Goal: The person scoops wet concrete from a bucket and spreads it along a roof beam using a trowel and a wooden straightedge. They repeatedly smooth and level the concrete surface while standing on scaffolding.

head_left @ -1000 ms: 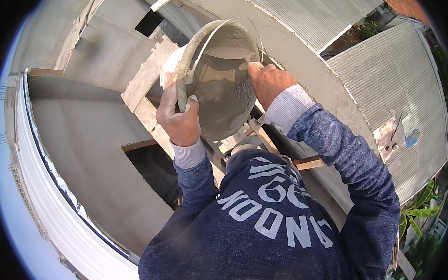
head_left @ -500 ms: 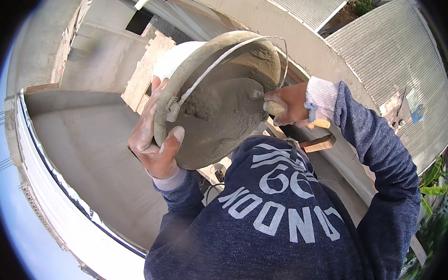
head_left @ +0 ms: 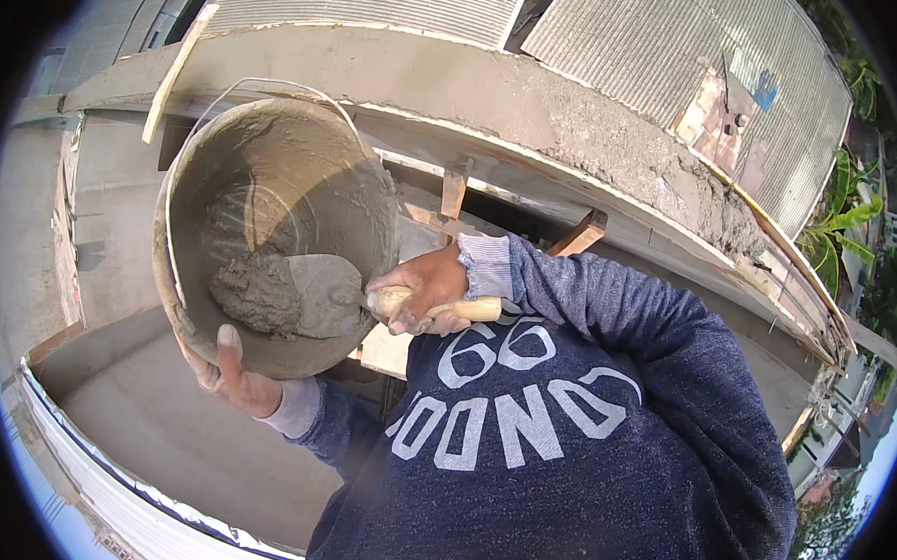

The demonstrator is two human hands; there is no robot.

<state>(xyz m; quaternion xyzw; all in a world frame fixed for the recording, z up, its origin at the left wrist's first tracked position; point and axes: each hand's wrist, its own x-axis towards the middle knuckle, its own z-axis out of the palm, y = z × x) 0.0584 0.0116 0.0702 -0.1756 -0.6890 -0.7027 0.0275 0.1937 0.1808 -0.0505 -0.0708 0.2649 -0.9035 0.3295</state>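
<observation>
Sunlit outdoor building site, wet mortar (head_left: 258,297) in a caked bucket (head_left: 198,174) at the left fingers (head_left: 229,354), rough cement ledge (head_left: 457,85) beyond the right fingers (head_left: 405,321), timber piece (head_left: 455,191) between, corrugated roofing (head_left: 628,63) farther out, bare grey surface (head_left: 182,424) below the left fingers.

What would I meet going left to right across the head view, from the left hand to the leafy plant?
Left hand, trowel blade, right hand, wooden beam end, blue patch, leafy plant.

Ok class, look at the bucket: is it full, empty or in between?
In between: grey cement lies low in the bucket, around the trowel, and the smeared inside wall shows well above it.
</observation>
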